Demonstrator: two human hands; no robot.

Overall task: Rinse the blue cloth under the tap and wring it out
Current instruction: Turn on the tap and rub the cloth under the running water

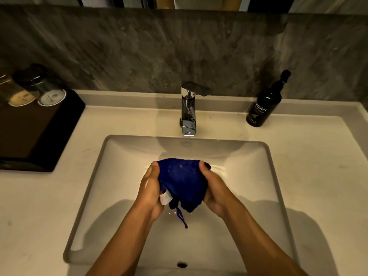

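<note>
1. Forearms come in from the bottom edge, both bare, converging over the middle of the white rectangular undermount basin (278,176).
2. Overflow hole (182,264), small and dark, sits in the basin's near wall between my forearms.
3. My left hand (150,191) is clenched on the left side of the bunched, wet dark-blue cloth (182,182); thumb on top, fingers wrapped under.
4. My right hand (214,189) is clamped on the cloth's right side, same grasp, palms facing each other.
5. The cloth is held up above the basin floor, below and nearer to me than the spout. A white care label (165,198) sticks out by my left palm; a thin blue cord (182,218) hangs from the bottom.
6. Chrome single-lever tap (189,108) stands on the pale stone counter (308,156) behind the basin. Cannot tell whether water is running.
7. Dark pump bottle of hand wash (264,104) stands right of the tap, well apart.
8. Black rectangular tray (59,126) sits far left on the counter, carrying two upturned glasses (41,86), blurred.
9. Grey mottled stone backsplash (139,46) runs behind everything.
</note>
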